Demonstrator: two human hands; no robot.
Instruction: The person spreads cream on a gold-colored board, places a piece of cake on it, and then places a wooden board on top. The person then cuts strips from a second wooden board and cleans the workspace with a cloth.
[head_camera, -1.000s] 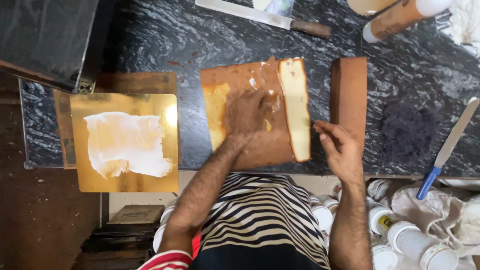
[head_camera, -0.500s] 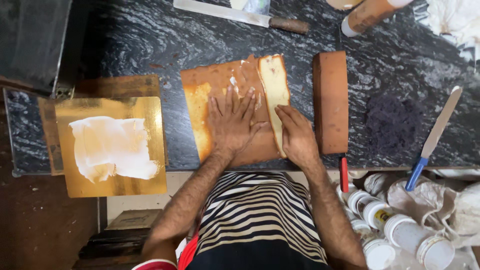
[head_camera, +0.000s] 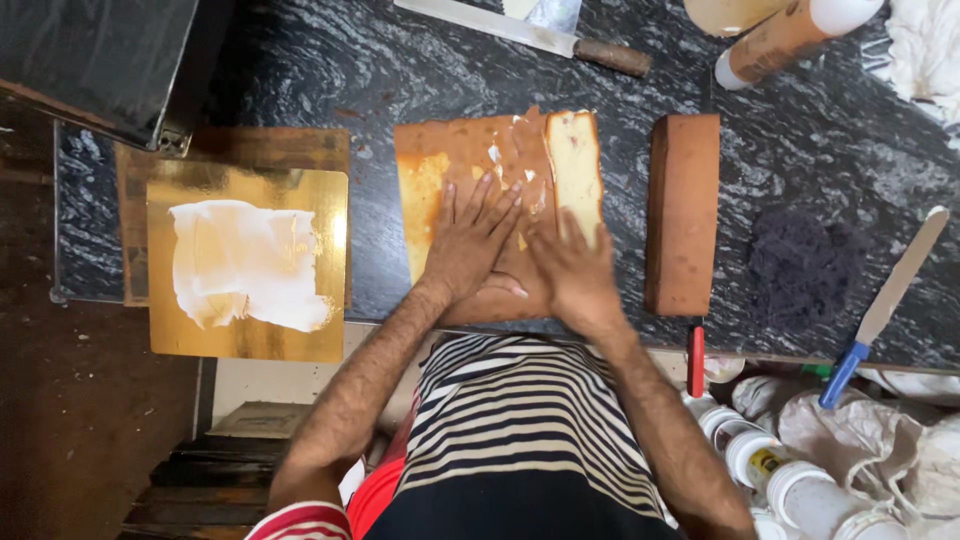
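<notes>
A flat brown cake slab (head_camera: 455, 160) lies on the dark marble counter (head_camera: 300, 70), with a pale cut strip of cake (head_camera: 575, 165) along its right side. My left hand (head_camera: 470, 240) lies flat on the slab, fingers spread. My right hand (head_camera: 575, 270) presses palm down beside it, fingers touching the lower end of the pale strip. A separate brown cake loaf (head_camera: 683, 212) stands to the right, apart from both hands.
A gold cake board (head_camera: 250, 330) smeared with white cream sits at the left. A long knife (head_camera: 530, 35) lies at the back. A blue-handled spatula (head_camera: 880, 305) and a dark crumb pile (head_camera: 800, 265) are at the right. Bottles and white tubs crowd the lower right.
My right hand has come in from the slab's right edge onto the cake beside my left hand. Both hands have slid toward the slab's near end.
</notes>
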